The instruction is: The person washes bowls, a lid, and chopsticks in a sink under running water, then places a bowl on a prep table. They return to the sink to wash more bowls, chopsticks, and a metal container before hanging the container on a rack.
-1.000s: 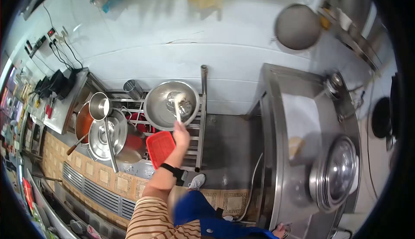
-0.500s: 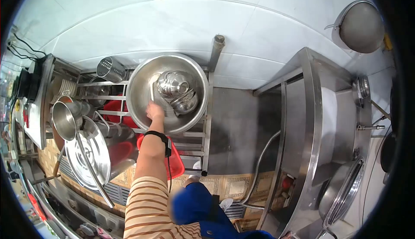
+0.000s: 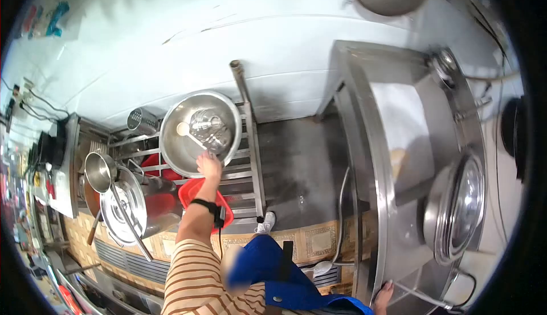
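My left hand (image 3: 209, 166), below a dark wristband, reaches over the near rim of a large steel basin (image 3: 172, 158). Its fingers are closed on the handle end of a white spoon (image 3: 183, 129), whose round head points up and left inside the basin. Beside the spoon lie several shiny steel bowls (image 3: 209, 127), heaped together. At the bottom right, my right hand (image 3: 383, 297) touches the front edge of a steel sink (image 3: 383, 212), fingers laid along it; part of the hand is cut off by shadow and frame.
Under the basin is a metal rack (image 3: 257, 184), with a red basket (image 3: 228, 215) below. A steel pot with lid (image 3: 122, 201) and a long-handled ladle (image 3: 101, 171) stand left. A perforated steel cup (image 3: 142, 121) is behind. Steel basins (image 3: 450, 212) lean right; a hose (image 3: 342, 218) hangs beside the sink.
The view has shifted, so the basin appears lower and farther left. The spoon has swung from nearly upright to slanting left. My right hand now shows more at the sink edge.
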Motion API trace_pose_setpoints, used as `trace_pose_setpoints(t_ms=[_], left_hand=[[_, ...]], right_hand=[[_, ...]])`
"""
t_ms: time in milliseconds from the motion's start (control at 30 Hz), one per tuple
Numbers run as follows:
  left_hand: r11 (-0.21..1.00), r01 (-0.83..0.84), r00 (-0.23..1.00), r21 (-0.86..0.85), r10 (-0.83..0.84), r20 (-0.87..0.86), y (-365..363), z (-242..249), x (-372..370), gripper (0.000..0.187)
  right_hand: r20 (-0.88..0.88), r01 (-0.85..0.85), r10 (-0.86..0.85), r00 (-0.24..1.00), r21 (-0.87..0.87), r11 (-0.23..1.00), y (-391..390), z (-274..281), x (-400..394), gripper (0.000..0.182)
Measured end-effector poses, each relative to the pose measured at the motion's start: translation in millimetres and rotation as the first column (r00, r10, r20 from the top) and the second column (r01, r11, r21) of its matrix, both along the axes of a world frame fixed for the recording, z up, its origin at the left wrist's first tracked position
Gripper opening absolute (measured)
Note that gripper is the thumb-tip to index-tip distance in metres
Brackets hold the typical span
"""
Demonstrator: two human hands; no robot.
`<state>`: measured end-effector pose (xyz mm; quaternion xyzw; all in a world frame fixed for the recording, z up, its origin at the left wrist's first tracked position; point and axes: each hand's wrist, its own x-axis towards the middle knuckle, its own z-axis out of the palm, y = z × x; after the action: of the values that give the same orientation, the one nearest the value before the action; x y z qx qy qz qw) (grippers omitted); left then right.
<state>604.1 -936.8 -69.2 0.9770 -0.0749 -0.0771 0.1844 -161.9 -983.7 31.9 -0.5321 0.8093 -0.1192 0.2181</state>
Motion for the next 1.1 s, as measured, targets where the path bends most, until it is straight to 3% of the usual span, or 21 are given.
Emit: trace_pose_setpoints(t_ms=[33, 100, 133, 167, 200, 233, 267, 300, 333, 433, 500, 567, 600, 633, 700, 767, 833, 867, 967, 1000, 1100], left_hand=[[0.995, 0.095, 0.995, -0.026, -0.094, 0.030, -1, 9, -30, 0.040], [0.904, 0.401, 0.898, -0.151, -0.355, 0.261, -2, 6, -97, 0.033], [0.812, 0.534, 0.836, -0.236, -0.464, 0.293, -11, 24, -142, 0.032], [0.682, 0.656, 0.754, -0.324, -0.576, 0.315, -16, 47, -190, 0.031], [0.553, 0.717, 0.686, -0.424, -0.665, 0.293, -22, 68, -242, 0.029], [0.416, 0.750, 0.603, -0.513, -0.750, 0.273, -32, 92, -294, 0.027], [0.311, 0.772, 0.488, -0.555, -0.849, 0.203, -42, 123, -347, 0.026], [0.224, 0.780, 0.369, -0.584, -0.919, 0.140, -48, 153, -398, 0.025], [0.055, 0.837, 0.192, -0.544, -0.961, 0.198, -56, 179, -447, 0.022], [-0.377, 0.848, -0.231, -0.372, -0.895, 0.381, -75, 225, -574, 0.018], [-0.483, 0.765, -0.369, -0.426, -0.871, 0.325, -84, 244, -638, 0.016], [-0.505, 0.733, -0.438, -0.456, -0.863, 0.251, -87, 261, -697, 0.015], [-0.508, 0.734, -0.453, -0.450, -0.861, 0.232, -93, 258, -718, 0.016], [-0.509, 0.738, -0.464, -0.443, -0.860, 0.213, -99, 255, -735, 0.016], [-0.303, 0.805, -0.394, -0.511, -0.916, -0.077, -114, 230, -768, 0.019], [-0.102, 0.841, -0.313, -0.531, -0.893, -0.324, -139, 175, -784, 0.026], [-0.171, 0.914, -0.316, -0.367, -0.868, -0.383, -167, 108, -789, 0.029], [-0.205, 0.936, -0.312, -0.285, -0.856, -0.411, -175, 99, -796, 0.031], [-0.142, 0.912, -0.337, -0.386, -0.796, -0.503, -180, 102, -823, 0.034], [-0.072, 0.867, -0.346, -0.492, -0.798, -0.493, -178, 105, -828, 0.033], [-0.034, 0.854, -0.310, -0.519, -0.834, -0.457, -171, 130, -831, 0.031]], right_hand=[[0.178, -0.052, 0.068, 0.982, -0.092, 0.994, 6, 2, -7, 0.038], [0.320, -0.020, -0.029, 0.947, 0.149, 0.989, 2, 12, -2, 0.025], [-0.158, -0.615, 0.664, 0.731, 0.270, 0.741, -4, 40, 8, 0.031], [-0.091, -0.652, 0.712, 0.697, 0.335, 0.681, -7, 42, 7, 0.037], [-0.091, -0.743, 0.809, 0.580, 0.348, 0.572, -7, 38, 3, 0.031], [0.138, -0.354, 0.331, 0.933, 0.509, 0.785, -10, 44, 3, 0.031], [0.361, -0.553, 0.448, 0.818, 0.281, 0.784, -5, 48, -8, 0.041], [0.374, -0.670, 0.617, 0.692, 0.014, 0.742, -3, 61, -16, 0.044], [0.372, -0.698, 0.690, 0.621, -0.138, 0.703, -1, 61, -33, 0.042], [0.715, -0.581, 0.478, 0.511, -0.122, 0.804, 17, 45, -114, 0.037], [0.577, -0.505, 0.398, 0.713, 0.029, 0.863, 29, -6, -191, 0.030], [0.098, -0.569, 0.563, 0.821, 0.057, 0.820, 58, -131, -299, 0.028], [0.030, -0.044, 0.032, 0.999, 0.546, 0.836, 50, -90, -312, 0.026], [-0.010, 0.026, -0.024, 1.000, 0.551, 0.834, 52, -95, -334, 0.027], [-0.044, 0.129, -0.125, 0.991, 0.520, 0.845, 64, -111, -358, 0.027], [-0.039, 0.214, -0.219, 0.975, 0.438, 0.873, 65, -117, -361, 0.028], [-0.044, 0.282, -0.291, 0.956, 0.421, 0.862, 62, -123, -349, 0.031], [-0.051, 0.315, -0.323, 0.945, 0.412, 0.855, 63, -128, -344, 0.033], [-0.071, 0.346, -0.339, 0.938, 0.248, 0.905, 70, -210, -324, 0.031], [-0.129, 0.327, -0.304, 0.944, 0.235, 0.916, 71, -217, -314, 0.024], [-0.075, 0.397, -0.395, 0.916, 0.316, 0.862, 51, -190, -305, 0.019]])
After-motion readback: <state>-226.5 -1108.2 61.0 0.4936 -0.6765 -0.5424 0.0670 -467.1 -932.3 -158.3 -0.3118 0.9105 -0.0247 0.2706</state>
